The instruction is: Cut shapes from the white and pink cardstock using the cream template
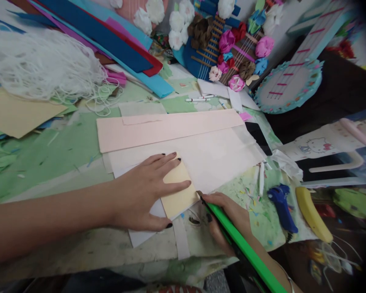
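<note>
Pinned flat under the spread fingers of the left hand (146, 191) is a small tan card (178, 191), which lies on a white sheet (213, 156) near the front edge of the green work table (49, 162); nothing is gripped by that hand, only pressed down. A green pencil-like tool (232, 232) is held closed in the right hand (228, 221), its dark tip touching the card's lower right corner. Judged from this, an outline seems to be at its start or its end at that corner; no drawn line can be made out on the white sheet, and the sheet is seen uncut. A long pale pink sheet (167, 128) lies just behind the white one. A blue glue gun (282, 205) and a yellow tool (312, 213) rest to the right, apart from the hands. A tangle of white string (42, 67) is piled at the far left. No containers can be told apart in view.
</note>
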A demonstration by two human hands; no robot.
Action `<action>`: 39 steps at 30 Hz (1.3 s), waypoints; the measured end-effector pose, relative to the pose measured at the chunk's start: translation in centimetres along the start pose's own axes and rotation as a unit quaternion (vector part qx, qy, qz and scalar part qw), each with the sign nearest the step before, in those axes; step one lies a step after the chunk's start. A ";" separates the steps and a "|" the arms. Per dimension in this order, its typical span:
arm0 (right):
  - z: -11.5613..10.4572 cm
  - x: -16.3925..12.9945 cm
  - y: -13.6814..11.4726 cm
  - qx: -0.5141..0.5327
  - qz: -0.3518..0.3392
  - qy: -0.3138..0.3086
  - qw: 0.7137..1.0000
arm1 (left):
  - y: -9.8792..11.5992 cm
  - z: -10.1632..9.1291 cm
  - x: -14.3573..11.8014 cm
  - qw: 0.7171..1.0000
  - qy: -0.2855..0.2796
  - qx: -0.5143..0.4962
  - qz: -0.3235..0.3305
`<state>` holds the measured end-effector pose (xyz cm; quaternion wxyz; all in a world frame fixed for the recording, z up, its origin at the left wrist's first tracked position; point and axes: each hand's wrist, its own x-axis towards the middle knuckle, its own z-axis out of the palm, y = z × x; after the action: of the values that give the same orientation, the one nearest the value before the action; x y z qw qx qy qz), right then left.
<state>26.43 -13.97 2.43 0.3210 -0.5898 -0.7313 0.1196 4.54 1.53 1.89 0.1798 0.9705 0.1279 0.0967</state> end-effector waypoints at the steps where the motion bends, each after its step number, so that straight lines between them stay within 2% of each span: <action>1: 0.0 0.0 0.0 0.003 0.000 -0.003 1.000 | 0.0 0.0 0.0 1.000 0.000 0.000 0.000; 18: -0.2 -1.0 0.0 -0.012 0.003 -0.005 1.000 | 0.0 -0.1 0.0 1.000 -0.003 -0.001 -0.001; 39: 0.5 -1.6 -0.5 -0.022 -0.003 0.056 0.998 | 0.0 0.0 0.0 1.000 0.000 -0.004 0.003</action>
<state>25.92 -15.54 1.79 0.3488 -0.6000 -0.7166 0.0699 4.58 1.55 1.86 0.1829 0.9703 0.1243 0.0982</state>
